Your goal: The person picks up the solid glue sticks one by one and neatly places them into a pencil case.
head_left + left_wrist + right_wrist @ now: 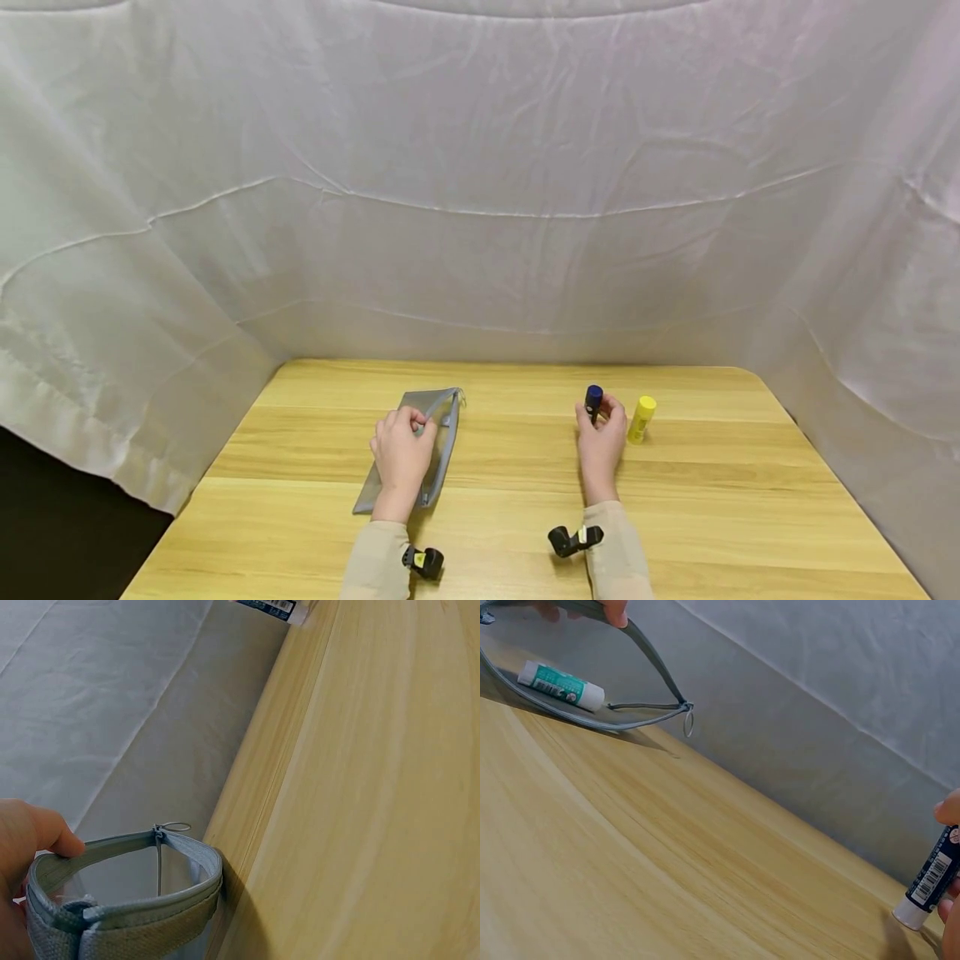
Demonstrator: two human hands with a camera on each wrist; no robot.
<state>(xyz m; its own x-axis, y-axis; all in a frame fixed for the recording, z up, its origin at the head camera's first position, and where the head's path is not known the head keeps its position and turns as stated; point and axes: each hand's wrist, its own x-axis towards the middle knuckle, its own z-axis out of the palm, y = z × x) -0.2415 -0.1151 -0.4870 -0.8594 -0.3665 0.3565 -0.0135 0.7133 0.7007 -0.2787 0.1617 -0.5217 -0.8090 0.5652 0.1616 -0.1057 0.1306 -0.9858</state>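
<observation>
My left hand (402, 454) pinches the upper edge of a grey zip pouch (447, 458), whose mouth gapes toward the right. Inside it lies a white glue stick with a green label (559, 685), seen through the opening in the right wrist view. A metal ring pull (689, 722) hangs at the far end of the zip. Farther right, my right hand (602, 442) grips a dark blue glue stick (594, 397), its white end down close to the tabletop. In the left wrist view, the lower part of this blue stick (274, 608) shows at the top.
A yellow glue stick (642, 419) stands just right of my right hand. Both hands are over a light wooden table (517, 467). Pale cloth (525, 250) hangs behind the table and along its sides. Each wrist wears a small black camera.
</observation>
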